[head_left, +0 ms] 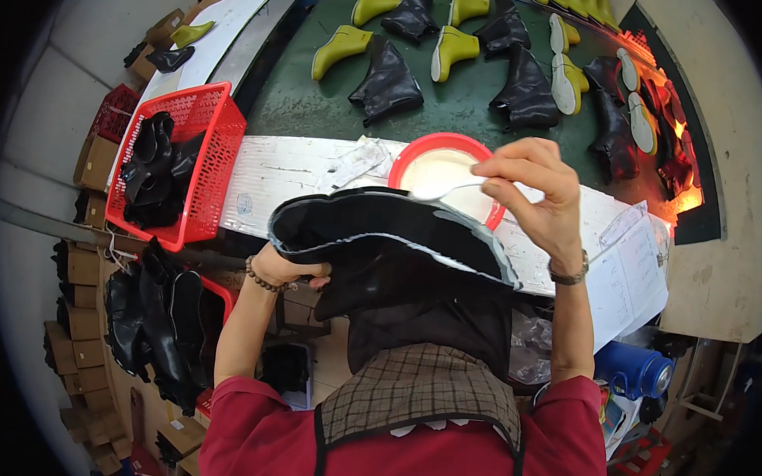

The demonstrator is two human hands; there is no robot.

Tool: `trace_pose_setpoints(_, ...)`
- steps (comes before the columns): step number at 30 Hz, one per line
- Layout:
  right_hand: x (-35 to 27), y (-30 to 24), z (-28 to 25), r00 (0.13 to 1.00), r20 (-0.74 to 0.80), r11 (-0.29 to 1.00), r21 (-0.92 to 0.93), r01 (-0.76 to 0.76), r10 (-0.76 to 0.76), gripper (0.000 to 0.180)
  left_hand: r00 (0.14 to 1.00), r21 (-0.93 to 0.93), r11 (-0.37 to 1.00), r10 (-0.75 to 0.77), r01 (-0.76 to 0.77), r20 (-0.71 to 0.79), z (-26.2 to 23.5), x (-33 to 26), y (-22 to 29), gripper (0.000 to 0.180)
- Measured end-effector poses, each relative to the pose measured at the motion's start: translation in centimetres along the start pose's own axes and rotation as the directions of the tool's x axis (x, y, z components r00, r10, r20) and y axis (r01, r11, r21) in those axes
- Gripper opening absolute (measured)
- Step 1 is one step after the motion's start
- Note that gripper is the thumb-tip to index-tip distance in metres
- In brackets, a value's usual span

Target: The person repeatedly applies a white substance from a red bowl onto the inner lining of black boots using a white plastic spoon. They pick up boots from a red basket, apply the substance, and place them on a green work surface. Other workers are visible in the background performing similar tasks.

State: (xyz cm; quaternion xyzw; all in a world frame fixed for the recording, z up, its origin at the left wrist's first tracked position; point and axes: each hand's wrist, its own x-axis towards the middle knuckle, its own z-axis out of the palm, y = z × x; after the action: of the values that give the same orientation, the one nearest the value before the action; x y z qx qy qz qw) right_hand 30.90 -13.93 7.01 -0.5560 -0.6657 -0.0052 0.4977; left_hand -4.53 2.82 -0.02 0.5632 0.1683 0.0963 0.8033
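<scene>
A: Left grip?
B: Left grip [288, 268] is pinched on the upper [353, 288], at its left end. Thumb shows, most fingers are hidden, so can't tell exactly how tight.
A: Where's the upper?
B: Directly right of the left grip, below and left of the right grip [536, 189], in front of the person's chest. Black, mouth tilted up, pale line along the rim.
A: Right grip?
B: Thumb and fingertips nearly together on a white brush [451, 188]. Head points left, over the upper's far rim. Can't tell if it touches.
A: Around the right grip?
B: Red bowl [440, 139] of white liquid [435, 168] just left, under the brush, on the white desk [265, 169]. Watch [569, 272] on that wrist. Papers [630, 283] to the right and nearer the person, blue jug [634, 371] nearer again.
A: Left grip side?
B: Beads [263, 275] on the wrist. Red basket [215, 137] of black uppers [150, 173] left and beyond.
A: Past both?
B: Green belt [293, 106] with lime lasts [342, 51] and dark boot shafts [388, 85]. Orange glow [687, 199] well right of the right grip.
</scene>
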Motion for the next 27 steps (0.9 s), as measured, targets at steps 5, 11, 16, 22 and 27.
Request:
trace_pose_setpoints(5, -1.2, -0.2, -1.9, 0.994, 0.088, 0.997, -0.063, -0.052, 0.057, 0.018, 0.995, -0.048, 0.995, -0.086, 0.088, 0.059, 1.4, 0.6, 1.9, 0.073)
trace_pose_setpoints(11, 0.1, -0.3, -0.9, 0.982, 0.186, 0.999, -0.040, 0.026, -0.018, 0.017, 0.947, 0.069, 0.972, -0.233, 0.224, 0.219, 2.0, 2.1, 1.1, 0.057)
trace_pose_setpoints(16, 2.0, -0.3, 0.1, 0.970, 0.224, 0.995, 0.024, 0.092, -0.095, 0.014, 0.913, 0.029, 0.952, -0.301, 0.305, 0.276, 4.0, 3.2, 2.0, 0.054)
trace_pose_setpoints(22, 4.1, -0.8, 1.8, 0.935, 0.288, 0.977, 0.010, 0.214, -0.208, 0.014, 0.841, -0.044, 0.925, -0.322, 0.377, 0.436, 3.7, 4.0, -1.2, 0.058)
trace_pose_setpoints(27, 3.9, 0.1, 2.1, 0.956, 0.227, 0.982, 0.025, 0.186, -0.187, 0.016, 0.887, -0.164, 0.915, -0.295, 0.370, 0.356, 3.4, 3.2, -0.8, 0.060)
